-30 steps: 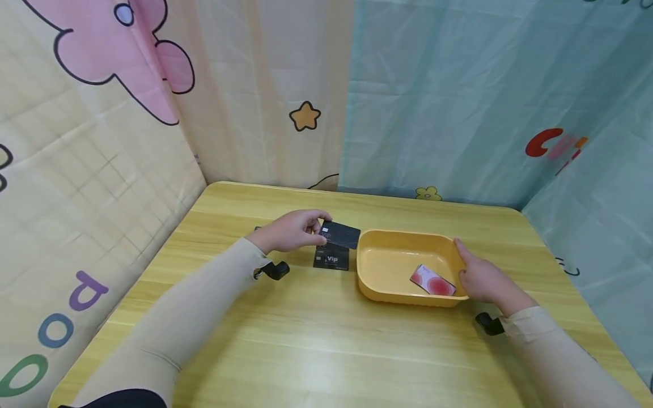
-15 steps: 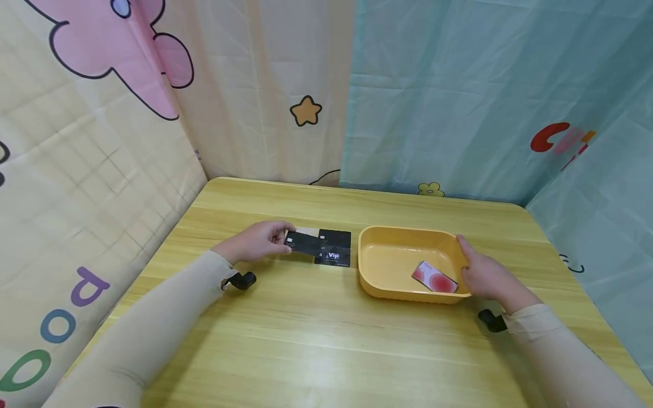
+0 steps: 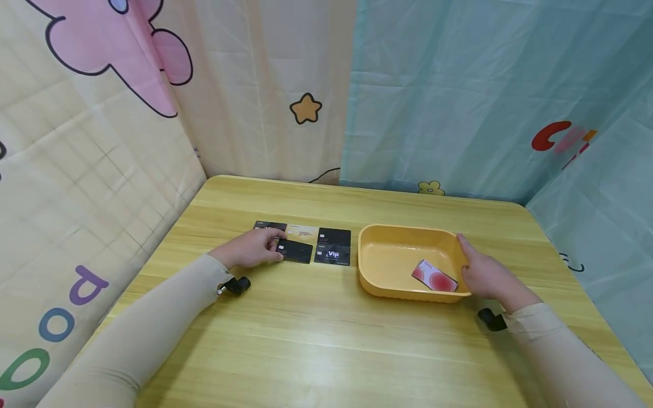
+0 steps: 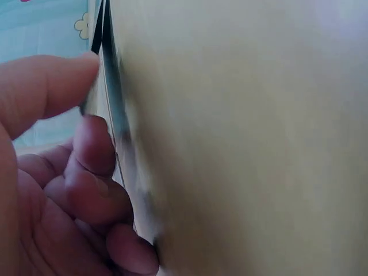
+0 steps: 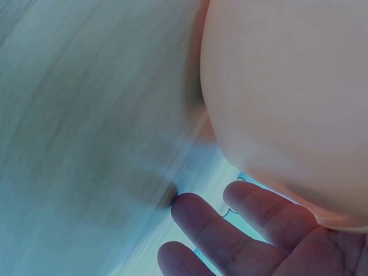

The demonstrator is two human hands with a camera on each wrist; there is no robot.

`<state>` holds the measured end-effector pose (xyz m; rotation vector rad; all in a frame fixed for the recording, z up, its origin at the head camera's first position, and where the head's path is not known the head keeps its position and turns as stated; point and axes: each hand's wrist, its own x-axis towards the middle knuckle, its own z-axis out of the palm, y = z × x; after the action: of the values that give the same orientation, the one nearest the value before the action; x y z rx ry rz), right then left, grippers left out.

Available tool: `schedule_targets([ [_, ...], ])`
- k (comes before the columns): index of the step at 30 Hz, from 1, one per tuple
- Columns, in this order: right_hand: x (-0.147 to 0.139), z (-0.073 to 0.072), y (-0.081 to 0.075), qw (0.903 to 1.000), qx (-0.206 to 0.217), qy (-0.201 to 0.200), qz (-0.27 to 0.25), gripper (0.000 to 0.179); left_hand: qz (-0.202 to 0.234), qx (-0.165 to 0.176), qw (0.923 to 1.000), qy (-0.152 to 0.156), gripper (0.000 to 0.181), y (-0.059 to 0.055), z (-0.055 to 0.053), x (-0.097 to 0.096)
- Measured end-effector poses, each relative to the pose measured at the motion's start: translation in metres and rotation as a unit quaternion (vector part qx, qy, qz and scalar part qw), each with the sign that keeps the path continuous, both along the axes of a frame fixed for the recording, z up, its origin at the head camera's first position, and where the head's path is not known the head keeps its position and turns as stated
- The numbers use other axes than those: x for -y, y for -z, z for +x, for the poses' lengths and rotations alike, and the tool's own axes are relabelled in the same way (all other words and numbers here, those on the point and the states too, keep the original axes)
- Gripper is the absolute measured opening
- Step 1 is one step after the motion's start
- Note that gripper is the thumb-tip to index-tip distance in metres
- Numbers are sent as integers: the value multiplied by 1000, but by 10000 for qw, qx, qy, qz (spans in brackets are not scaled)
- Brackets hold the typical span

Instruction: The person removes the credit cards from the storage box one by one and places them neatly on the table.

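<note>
Tray (image 3: 390,266): was smooth, yellow, round-cornered
Black card (image 3: 297,251): was thin, rectangular
Left hand (image 3: 250,247): pinched the card's left edge
Right hand (image 3: 488,276): touched tray's right side, fingers straight

The wood-grain table (image 3: 326,334) holds a yellow tray (image 3: 390,258) beside several cards (image 3: 334,256).

A table (image 3: 326,323) with a pale yellow wood-grain top and rounded far corners stands amid printed cloth hung like walls. On the left, cream cloth (image 3: 109,187) bears a faint grid and coloured letters (image 3: 43,324); a large black-outlined pink shape (image 3: 117,51) reaches across the corner. The beige back cloth (image 3: 245,136) carries an orange star (image 3: 306,109). Light blue cloth (image 3: 439,113) continues rightward, with a yellow flower (image 3: 425,187) low at the table's far edge and a red mark (image 3: 542,139) near the right corner. Soft glare lies on the near tabletop.
</note>
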<state>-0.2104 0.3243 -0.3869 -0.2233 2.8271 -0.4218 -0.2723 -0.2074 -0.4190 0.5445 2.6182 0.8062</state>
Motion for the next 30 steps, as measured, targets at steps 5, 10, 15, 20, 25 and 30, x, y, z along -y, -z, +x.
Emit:
schedule_targets([
  [5,-1,0,1,10000,-36,-12,8,76,-163,-106,9998,91,53,2,1,-1],
  [10,0,0,1,10000,-40,-18,29,76,-353,-149,9992,94,54,1,2,-3],
  [15,0,-1,0,10000,-13,4,76,77,-446,-126,9989,43,55,-1,4,-6],
  [20,-1,-1,0,10000,-25,-26,89,76,-469,-123,9988,28,56,-2,4,-7],
  [25,-1,-1,0,10000,32,-28,63,77,-473,-140,9988,50,56,-2,4,-7],
  [30,0,-1,-1,10000,60,-20,57,77,-487,-170,9986,81,57,-1,3,-7],
])
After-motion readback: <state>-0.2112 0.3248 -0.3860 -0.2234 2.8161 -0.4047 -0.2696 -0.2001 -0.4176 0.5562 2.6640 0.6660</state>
